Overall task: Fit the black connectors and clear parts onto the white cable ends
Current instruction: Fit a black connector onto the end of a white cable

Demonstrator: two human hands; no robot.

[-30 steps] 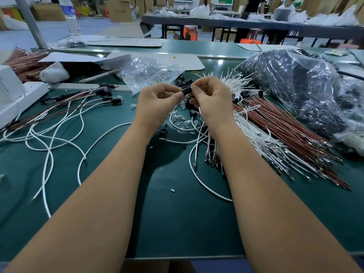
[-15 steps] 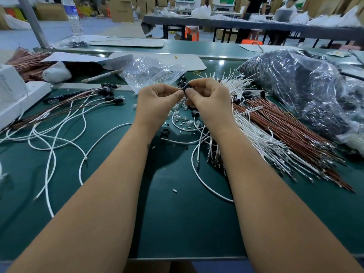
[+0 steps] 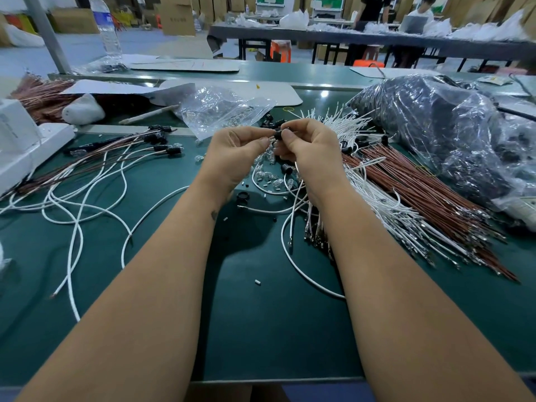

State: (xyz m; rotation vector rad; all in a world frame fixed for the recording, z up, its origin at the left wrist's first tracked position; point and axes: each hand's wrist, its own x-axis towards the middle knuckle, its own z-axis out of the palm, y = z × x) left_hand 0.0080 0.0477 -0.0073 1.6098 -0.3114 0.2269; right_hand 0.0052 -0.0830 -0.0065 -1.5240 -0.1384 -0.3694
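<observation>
Still raised, both hands pinch black connector.

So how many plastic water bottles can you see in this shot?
1. A single water bottle stands upright at the far left of the back bench, beside the grey post. Others may be hidden.

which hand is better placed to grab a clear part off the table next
Probably the left hand. The right hand pinches the black connector, while the left only meets it at the fingertips, and the loose clear parts lie just below it.
</observation>
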